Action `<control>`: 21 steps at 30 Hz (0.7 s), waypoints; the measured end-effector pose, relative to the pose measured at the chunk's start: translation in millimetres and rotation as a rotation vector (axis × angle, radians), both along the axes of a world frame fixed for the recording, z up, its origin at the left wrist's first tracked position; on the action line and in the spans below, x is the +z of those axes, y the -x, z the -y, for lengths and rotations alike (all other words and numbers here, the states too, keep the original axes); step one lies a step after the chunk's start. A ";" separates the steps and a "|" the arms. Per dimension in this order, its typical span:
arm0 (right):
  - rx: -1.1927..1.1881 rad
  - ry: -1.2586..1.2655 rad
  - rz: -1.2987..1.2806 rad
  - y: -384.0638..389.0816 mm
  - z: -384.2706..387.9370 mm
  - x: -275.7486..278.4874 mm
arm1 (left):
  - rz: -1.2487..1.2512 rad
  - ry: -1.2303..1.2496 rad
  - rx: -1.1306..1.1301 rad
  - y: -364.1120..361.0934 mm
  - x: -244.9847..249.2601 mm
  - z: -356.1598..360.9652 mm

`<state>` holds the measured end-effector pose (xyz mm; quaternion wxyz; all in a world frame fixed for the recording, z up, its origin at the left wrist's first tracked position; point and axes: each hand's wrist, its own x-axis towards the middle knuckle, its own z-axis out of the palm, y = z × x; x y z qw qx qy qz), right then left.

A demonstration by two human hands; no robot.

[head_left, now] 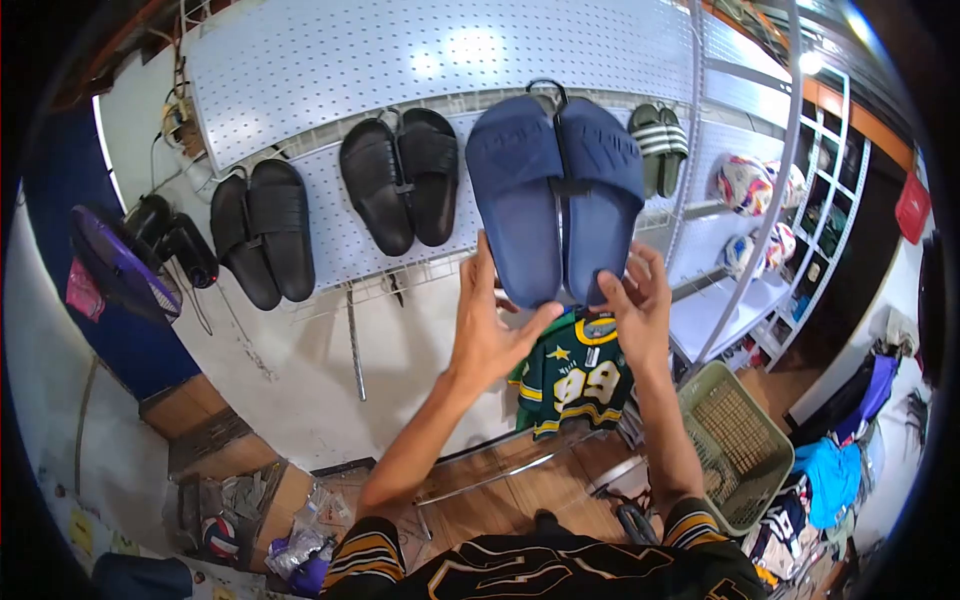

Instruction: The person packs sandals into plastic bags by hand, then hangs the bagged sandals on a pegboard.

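Observation:
A pair of navy blue slide sandals (525,225), soles facing away and straps toward me, hangs upright from a black hook-like loop at the top, in front of the perforated display panel. My left hand (490,325) grips the lower left edge of the left sandal, thumb across its heel end. My right hand (638,300) holds the heel of the right sandal, thumb on its footbed. Left of them hang two black pairs of slides, one nearer (402,180) and one further left (262,232). Green slides with white stripes (659,150) hang to the right.
Below the sandals hangs a green and yellow jersey (580,380). An olive plastic basket (735,440) stands on the floor at right, near piled clothes (840,480). Soccer balls (745,185) sit on shelves at right. Opened cardboard boxes (230,450) and a purple fan (120,260) are at left.

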<state>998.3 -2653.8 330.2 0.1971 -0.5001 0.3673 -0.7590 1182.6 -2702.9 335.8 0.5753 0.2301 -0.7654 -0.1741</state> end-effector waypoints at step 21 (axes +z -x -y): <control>0.096 0.405 -0.258 5.7 199.8 265.4 | -0.049 0.568 0.290 -18.3 259.4 164.0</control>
